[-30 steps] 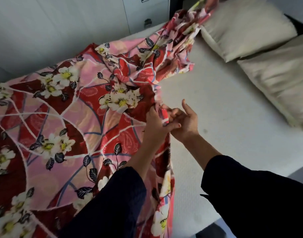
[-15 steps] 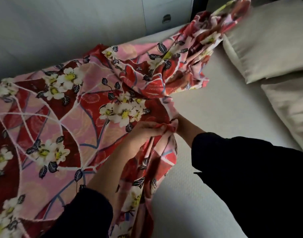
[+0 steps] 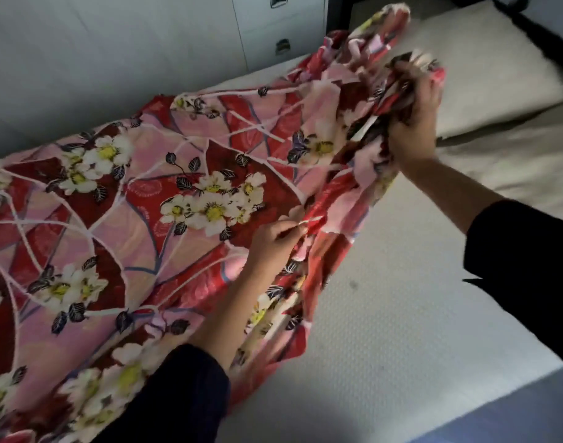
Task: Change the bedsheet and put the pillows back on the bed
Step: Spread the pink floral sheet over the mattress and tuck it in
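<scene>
**A:** Where does the red-and-pink flowered cotton bedsheet (image 3: 146,219) lie?

**B:** Over the left part of the white quilted mattress (image 3: 401,330), reaching its far edge. The sheet's free edge runs long and slanting, from the mattress's near edge up toward the far corner at the head end.

**A:** And the hands?

**B:** Both are on that free edge. The left hand (image 3: 270,244) pinches it between thumb and fingers, low down, about midway across the bed. The right hand (image 3: 414,129) is raised further toward the head end, closed round a thick bunch of the cloth. It is blurred, so I can't tell whether it has a corner or only a gather.

**A:** What's to their right?

**B:** Bare mattress, then two cream fabric pillows at the head end, the far one (image 3: 484,68) and the near one (image 3: 523,167), side by side.

**A:** So which way must the sheet go?

**B:** Rightward, I'd judge, over the bare stretch. The right hand is nearer the pillows, so the head-end corner falls to it. The pillows probably need lifting off first.

**A:** What differs from half a second ago?

**B:** Then the hands met at one spot on the edge. Now the right has swung up toward the pillows with its bunch, and the edge is drawn out between them.
</scene>
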